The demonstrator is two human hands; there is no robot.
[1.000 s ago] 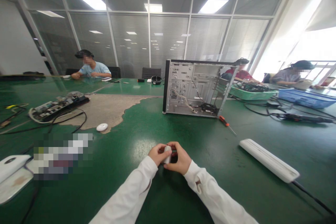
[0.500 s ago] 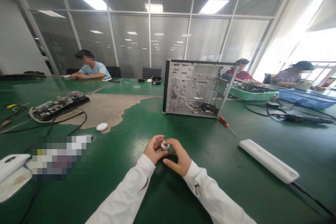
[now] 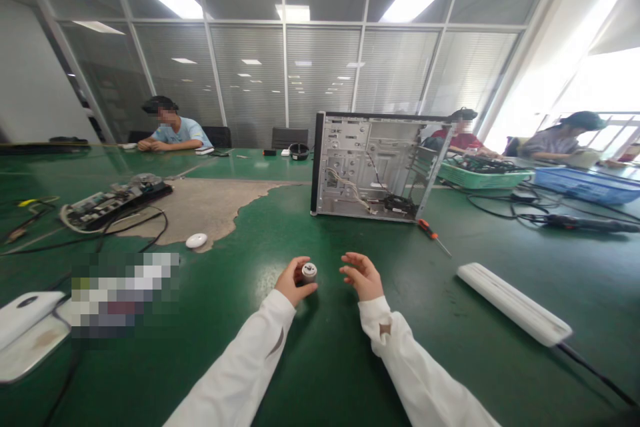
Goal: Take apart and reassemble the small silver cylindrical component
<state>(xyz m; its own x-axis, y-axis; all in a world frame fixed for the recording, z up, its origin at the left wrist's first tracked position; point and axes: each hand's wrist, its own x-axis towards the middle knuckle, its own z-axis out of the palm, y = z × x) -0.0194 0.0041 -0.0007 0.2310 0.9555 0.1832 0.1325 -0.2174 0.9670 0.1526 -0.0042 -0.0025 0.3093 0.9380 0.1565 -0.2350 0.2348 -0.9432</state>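
A small metal cylinder [image 3: 310,273] with a white top and dark spots on it stands upright over the green table. My left hand [image 3: 291,282] is closed round its left side, thumb in front and fingers behind. Off to the right, my right hand [image 3: 365,278] is apart from the cylinder, fingers loosely bent and spread, with nothing visible in them. An open computer case [image 3: 373,167] stands beyond both hands, showing its bare metal inside, some wires and a dark fan. At its lower right corner lies an orange-handled screwdriver [image 3: 428,229].
A white power strip [image 3: 515,303] lies to the right, its cable running off. To the left are a white oval object [image 3: 197,241] and an opened circuit assembly [image 3: 117,200]. Green [image 3: 485,178] and blue baskets [image 3: 590,185] stand far right. Several people sit across the table.
My right hand has let go of the cylinder and moved right, away from it. My left hand stays at the cylinder, which has shifted slightly left.
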